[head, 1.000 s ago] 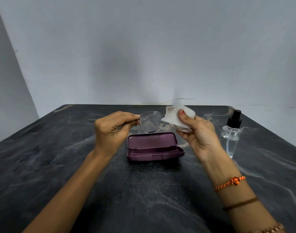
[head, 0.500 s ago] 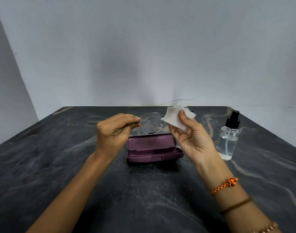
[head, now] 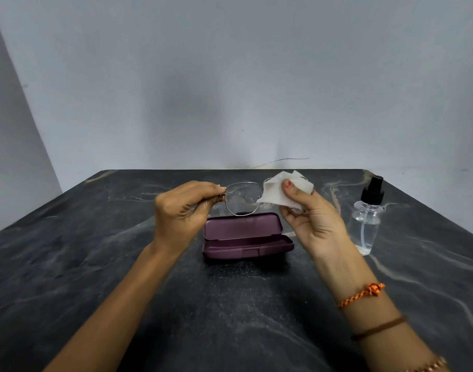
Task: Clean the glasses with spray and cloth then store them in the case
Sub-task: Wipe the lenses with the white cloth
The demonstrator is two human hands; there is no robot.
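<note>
Head view: left hand (head: 184, 208) pinches glasses (head: 242, 198) by the hinge, above open case (head: 246, 236). Right hand (head: 308, 216) pinches cloth (head: 281, 193) over the 3 o'clock lens. Spray bottle (head: 367, 218) at 3 o'clock on counter (head: 95, 264). Best: light circular wipes, steady frame.

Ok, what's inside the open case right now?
Nothing shows inside the case: only its purple lining. The glasses are held above it. The front wall hides the tray's floor, so I can't rule out something small there.
</note>
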